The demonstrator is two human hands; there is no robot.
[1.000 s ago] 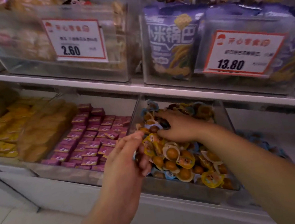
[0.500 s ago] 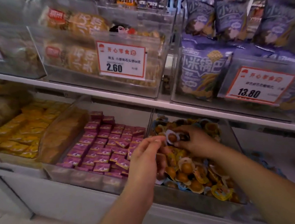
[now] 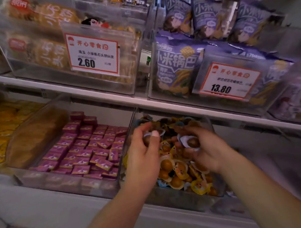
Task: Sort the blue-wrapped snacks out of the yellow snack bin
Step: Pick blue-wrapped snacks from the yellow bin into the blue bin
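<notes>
Now my right hand [image 3: 203,149] has lifted off the pile, fingers curled round a blue-wrapped snack [image 3: 191,141] above the yellow snack bin [image 3: 175,196]; my left hand [image 3: 145,152] pinches others already gathered, so sorting's moving along.

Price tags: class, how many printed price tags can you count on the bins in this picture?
2. The 2.60 tag hangs on the upper-shelf bin left of centre; the 13.80 tag hangs on the bin of purple bags to its right. Others may be out of view.
</notes>
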